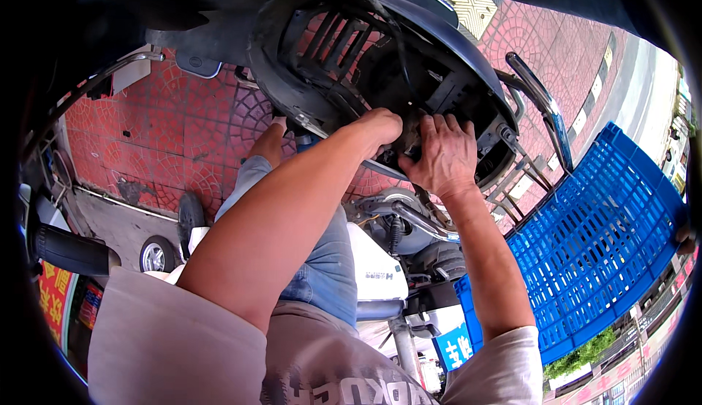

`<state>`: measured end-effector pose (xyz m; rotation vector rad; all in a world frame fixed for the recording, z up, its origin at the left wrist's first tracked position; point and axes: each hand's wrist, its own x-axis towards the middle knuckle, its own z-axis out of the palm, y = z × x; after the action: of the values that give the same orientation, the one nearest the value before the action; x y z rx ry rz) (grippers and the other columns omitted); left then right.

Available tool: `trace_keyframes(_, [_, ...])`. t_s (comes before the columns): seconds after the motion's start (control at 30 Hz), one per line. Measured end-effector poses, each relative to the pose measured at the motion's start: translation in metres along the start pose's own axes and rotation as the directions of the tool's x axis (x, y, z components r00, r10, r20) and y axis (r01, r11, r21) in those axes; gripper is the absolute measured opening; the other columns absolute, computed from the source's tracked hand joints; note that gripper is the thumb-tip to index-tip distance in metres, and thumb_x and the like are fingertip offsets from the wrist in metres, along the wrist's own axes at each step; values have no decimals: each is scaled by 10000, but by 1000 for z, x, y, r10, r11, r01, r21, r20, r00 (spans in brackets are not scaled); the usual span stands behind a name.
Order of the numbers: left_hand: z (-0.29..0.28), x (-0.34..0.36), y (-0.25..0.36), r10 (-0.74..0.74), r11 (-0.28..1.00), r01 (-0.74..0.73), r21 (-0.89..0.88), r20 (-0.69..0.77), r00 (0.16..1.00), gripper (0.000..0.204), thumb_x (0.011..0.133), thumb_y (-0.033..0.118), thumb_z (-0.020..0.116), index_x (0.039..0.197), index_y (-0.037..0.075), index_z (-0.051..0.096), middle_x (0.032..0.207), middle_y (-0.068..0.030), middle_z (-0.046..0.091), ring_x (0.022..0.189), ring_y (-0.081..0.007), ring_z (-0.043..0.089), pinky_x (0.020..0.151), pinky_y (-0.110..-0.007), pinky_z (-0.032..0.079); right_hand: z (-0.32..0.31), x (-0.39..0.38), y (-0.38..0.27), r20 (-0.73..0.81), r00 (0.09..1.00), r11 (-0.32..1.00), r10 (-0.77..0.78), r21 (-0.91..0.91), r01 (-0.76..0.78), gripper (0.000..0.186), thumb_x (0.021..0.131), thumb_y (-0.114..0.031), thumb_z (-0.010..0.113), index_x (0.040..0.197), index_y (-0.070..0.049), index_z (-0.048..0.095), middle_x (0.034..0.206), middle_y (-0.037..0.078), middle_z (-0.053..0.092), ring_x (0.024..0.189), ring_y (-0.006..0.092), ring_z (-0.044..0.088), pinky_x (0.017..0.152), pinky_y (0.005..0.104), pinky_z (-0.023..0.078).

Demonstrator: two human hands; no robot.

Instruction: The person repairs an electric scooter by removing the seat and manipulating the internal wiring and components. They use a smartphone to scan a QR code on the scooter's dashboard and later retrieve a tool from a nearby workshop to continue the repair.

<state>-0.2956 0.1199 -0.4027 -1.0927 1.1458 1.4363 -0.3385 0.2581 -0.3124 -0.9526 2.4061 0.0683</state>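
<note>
Both arms reach forward into the open dark body of a scooter (270,46), where black plastic and metal parts show inside. My left hand (380,128) is curled closed at the near edge of the cavity; what its fingers hold is hidden. Right beside it, my right hand (444,158) bends over the near side with its back up and its fingertips down among the dark parts. Those fingers are closed around something I cannot make out. A black cable (398,43) runs down into the cavity beyond my hands.
A large blue plastic crate (585,251) stands at the right, near a chrome rail (541,101). White scooter bodywork (376,266) lies below my hands. Red patterned paving (175,138) spreads at the left, with a small wheel (155,255) and a black handlebar grip (73,250).
</note>
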Motion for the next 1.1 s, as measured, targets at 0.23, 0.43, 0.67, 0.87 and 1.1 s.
trace_keyframes(0.23, [-5, 10, -9, -78, 983, 81, -165, 24, 997, 234, 941, 120, 527, 733, 34, 590, 645, -125, 543, 464, -228, 465, 459, -442, 373, 0, 4, -1, 40, 999, 1000, 12, -11, -11, 617, 688, -417, 808, 1162, -45, 674, 1073, 114, 691, 1062, 291, 646, 934, 474, 441])
trace_keyframes(0.43, [-3, 8, -12, -67, 971, 77, -226, 55, 996, 275, 934, 131, 554, 668, 60, 566, 598, -110, 524, 455, -228, 463, 440, -430, 344, 2, 0, 2, -9, 999, 999, -38, -3, 38, 700, 713, -426, 793, 1266, -17, 664, 1108, 127, 704, 1088, 297, 628, 948, 486, 430])
trace_keyframes(0.67, [-7, 11, -15, -74, 979, 92, -181, 104, 992, 177, 954, 165, 662, 791, 125, 608, 677, -28, 511, 512, -166, 425, 500, -384, 333, 4, 1, 0, -66, 997, 999, -51, -21, 50, 697, 741, -470, 790, 1248, -6, 672, 1048, 128, 717, 1060, 300, 628, 942, 483, 423])
trace_keyframes(0.87, [-8, 7, -11, -78, 982, 86, -166, 54, 996, 163, 948, 138, 642, 795, 97, 605, 676, -39, 523, 514, -173, 469, 469, -391, 354, 8, 3, 0, -55, 998, 999, 40, -33, -42, 582, 799, -584, 776, 975, -38, 680, 939, 128, 716, 966, 314, 628, 909, 483, 426])
trace_keyframes(1.1, [-3, 3, 1, -42, 996, 33, 82, 116, 992, 158, 945, 106, 579, 933, -14, 681, 758, -132, 651, 559, -239, 592, 447, -424, 408, 2, 3, -2, -118, 993, 1000, -4, -1, 3, 574, 753, -509, 817, 1028, -22, 686, 951, 134, 712, 989, 321, 627, 929, 497, 428])
